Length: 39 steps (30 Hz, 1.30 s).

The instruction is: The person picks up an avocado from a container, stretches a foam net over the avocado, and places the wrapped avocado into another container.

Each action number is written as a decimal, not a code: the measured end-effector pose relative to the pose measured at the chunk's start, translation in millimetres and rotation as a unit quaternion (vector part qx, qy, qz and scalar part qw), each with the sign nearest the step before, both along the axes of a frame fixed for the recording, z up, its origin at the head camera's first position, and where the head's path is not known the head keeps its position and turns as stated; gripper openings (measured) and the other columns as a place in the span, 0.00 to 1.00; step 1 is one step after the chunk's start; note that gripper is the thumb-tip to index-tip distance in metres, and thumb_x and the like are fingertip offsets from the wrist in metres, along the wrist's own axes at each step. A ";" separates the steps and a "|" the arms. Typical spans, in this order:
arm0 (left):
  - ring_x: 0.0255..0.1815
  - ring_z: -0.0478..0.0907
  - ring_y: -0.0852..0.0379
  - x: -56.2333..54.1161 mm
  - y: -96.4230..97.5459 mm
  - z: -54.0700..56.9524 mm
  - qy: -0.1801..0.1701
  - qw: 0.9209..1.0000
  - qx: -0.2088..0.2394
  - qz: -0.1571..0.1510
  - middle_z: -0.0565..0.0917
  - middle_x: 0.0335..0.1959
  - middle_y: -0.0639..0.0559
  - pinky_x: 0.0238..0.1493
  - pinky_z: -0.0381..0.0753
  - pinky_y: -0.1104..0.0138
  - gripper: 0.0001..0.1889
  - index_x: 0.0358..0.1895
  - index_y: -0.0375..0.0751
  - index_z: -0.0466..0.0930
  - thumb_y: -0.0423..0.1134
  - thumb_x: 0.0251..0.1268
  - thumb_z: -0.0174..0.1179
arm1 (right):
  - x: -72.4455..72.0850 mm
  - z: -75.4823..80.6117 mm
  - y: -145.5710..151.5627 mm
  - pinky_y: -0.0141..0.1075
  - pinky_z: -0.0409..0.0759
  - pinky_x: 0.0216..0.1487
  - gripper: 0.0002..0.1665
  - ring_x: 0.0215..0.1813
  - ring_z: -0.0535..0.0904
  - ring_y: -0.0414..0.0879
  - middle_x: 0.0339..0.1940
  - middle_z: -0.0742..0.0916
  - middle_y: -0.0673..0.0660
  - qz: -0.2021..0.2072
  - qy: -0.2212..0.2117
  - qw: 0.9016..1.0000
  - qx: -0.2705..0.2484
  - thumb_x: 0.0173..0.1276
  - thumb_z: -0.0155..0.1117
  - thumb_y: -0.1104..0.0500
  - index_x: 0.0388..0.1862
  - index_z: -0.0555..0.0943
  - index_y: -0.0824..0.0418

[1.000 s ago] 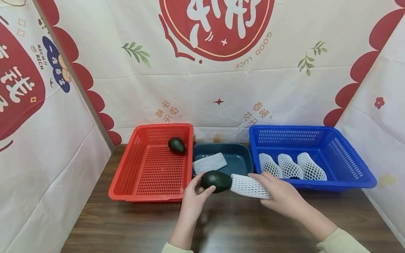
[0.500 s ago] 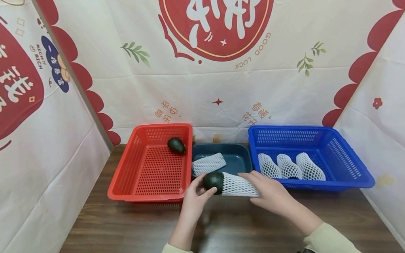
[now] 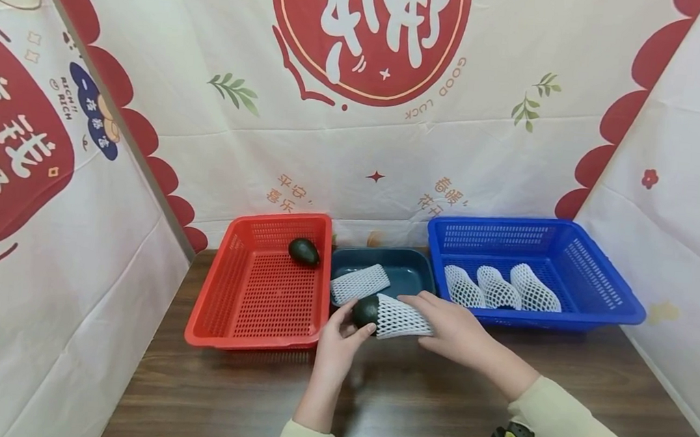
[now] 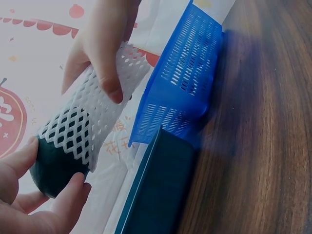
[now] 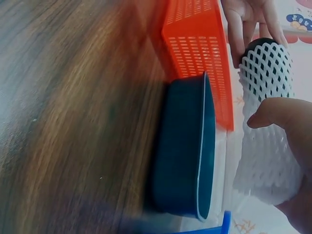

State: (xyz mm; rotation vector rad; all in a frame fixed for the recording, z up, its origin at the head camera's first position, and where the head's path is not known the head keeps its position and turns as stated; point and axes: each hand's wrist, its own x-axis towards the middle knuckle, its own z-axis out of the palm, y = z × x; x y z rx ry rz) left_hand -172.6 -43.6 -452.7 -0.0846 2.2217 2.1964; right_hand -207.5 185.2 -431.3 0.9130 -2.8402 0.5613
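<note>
My left hand (image 3: pixel 337 341) pinches the rounded end of a dark green avocado (image 4: pixel 54 168) between thumb and fingers. A white foam net sleeve (image 3: pixel 402 317) covers most of the fruit, leaving that rounded end bare. My right hand (image 3: pixel 452 329) grips the sleeve around its other end, and the thumb lies across the mesh in the right wrist view. Both hands hold the fruit and sleeve above the table, in front of the dark teal tray (image 3: pixel 409 285). Another foam net sleeve (image 3: pixel 360 283) lies flat in that tray.
The red basket (image 3: pixel 254 341) on the left holds one bare avocado (image 3: pixel 304 251). In the blue basket (image 3: pixel 602 314) on the right lie three net-wrapped pieces (image 3: pixel 495 287). A brown wooden table (image 3: pixel 237 402) carries everything, with printed cloth walls around it.
My right hand has moved left, drawing the sleeve over the avocado from its tip to near the rounded end. The left hand has stayed almost in place.
</note>
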 end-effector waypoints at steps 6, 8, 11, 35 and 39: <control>0.55 0.77 0.45 0.2 0.2 1.1 -0.003 1.000 0.008 0.004 0.75 0.60 0.38 0.53 0.79 0.58 0.32 0.68 0.38 0.70 0.37 0.60 0.69 | -1.0 3.9 -11.7 0.48 0.80 0.49 0.43 0.50 0.79 0.47 0.55 0.82 0.54 -0.003 -0.004 1.000 -0.001 0.52 0.78 0.56 0.68 0.72 0.54; 0.55 0.77 0.45 0.3 0.9 1.0 0.004 1.000 0.011 0.005 0.76 0.60 0.38 0.53 0.79 0.58 0.32 0.68 0.37 0.70 0.37 0.60 0.69 | -1.6 4.1 -16.3 0.48 0.80 0.49 0.45 0.50 0.79 0.47 0.55 0.82 0.54 -0.003 -0.001 1.000 -0.004 0.51 0.79 0.54 0.68 0.71 0.54; 0.54 0.78 0.45 1.7 2.7 1.7 0.016 1.000 0.024 0.006 0.76 0.59 0.37 0.51 0.80 0.60 0.31 0.67 0.36 0.71 0.35 0.59 0.70 | -1.8 4.8 -23.4 0.47 0.80 0.50 0.47 0.51 0.79 0.47 0.55 0.82 0.54 -0.003 0.012 1.000 -0.011 0.49 0.81 0.50 0.68 0.71 0.54; 0.48 0.81 0.51 9.6 4.3 10.5 -0.001 0.996 0.013 0.089 0.84 0.50 0.44 0.51 0.80 0.58 0.17 0.54 0.37 0.84 0.40 0.64 0.66 | 1.4 4.0 -37.1 0.46 0.78 0.52 0.47 0.50 0.78 0.47 0.52 0.83 0.53 -0.017 0.033 0.999 -0.020 0.46 0.82 0.46 0.64 0.73 0.55; 0.48 0.82 0.51 7.9 5.9 6.8 -0.005 0.995 0.020 0.094 0.85 0.49 0.44 0.50 0.81 0.57 0.16 0.52 0.37 0.85 0.39 0.62 0.67 | 1.1 2.1 -39.4 0.45 0.78 0.51 0.47 0.48 0.77 0.45 0.50 0.82 0.51 -0.020 0.029 0.999 -0.027 0.45 0.82 0.46 0.64 0.72 0.55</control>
